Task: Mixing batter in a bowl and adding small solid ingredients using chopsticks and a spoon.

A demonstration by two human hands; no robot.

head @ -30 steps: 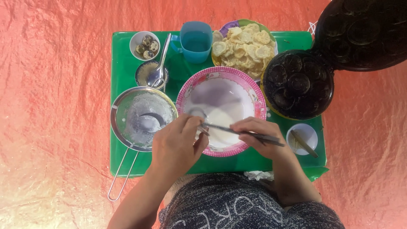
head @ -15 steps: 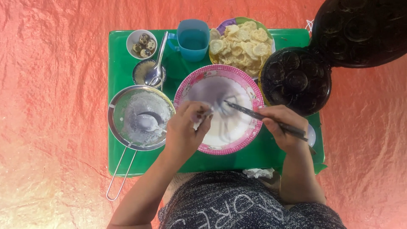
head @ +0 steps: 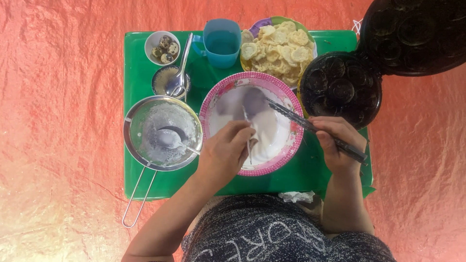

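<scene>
down on the green tray point(head: 145, 184), the pink-rimmed bowl point(head: 251, 122) sat near the middle, holding white batter that pooled toward its lower right side. the left hand point(head: 225, 153) was closed around a thin utensil point(head: 247, 127), likely a spoon, whose upper end lay in the batter; its bowl end was too blurred to make out. the right hand point(head: 337, 140) gripped a pair of dark chopsticks point(head: 310, 128) by their lower end, out past the bowl's right rim, with the tips reaching in over the bowl's upper part.

just left of the bowl rested a metal sieve point(head: 162, 132), dusted with white flour, a spoon lying inside it and its wire handle running off the tray's lower edge. above the sieve stood a small patterned dish point(head: 162, 80) with a metal spoon point(head: 180, 65) leaning across it, and beside that a small white bowl of speckled eggs point(head: 162, 47). a blue cup point(head: 221, 42) stood at the tray's top edge, next to a plate of pale round crackers point(head: 277, 51). an open black mould pan point(head: 342, 87) with round hollows sat at the right, its lid point(head: 415, 34) raised. orange cloth point(head: 58, 121) covered the surface all round.
</scene>
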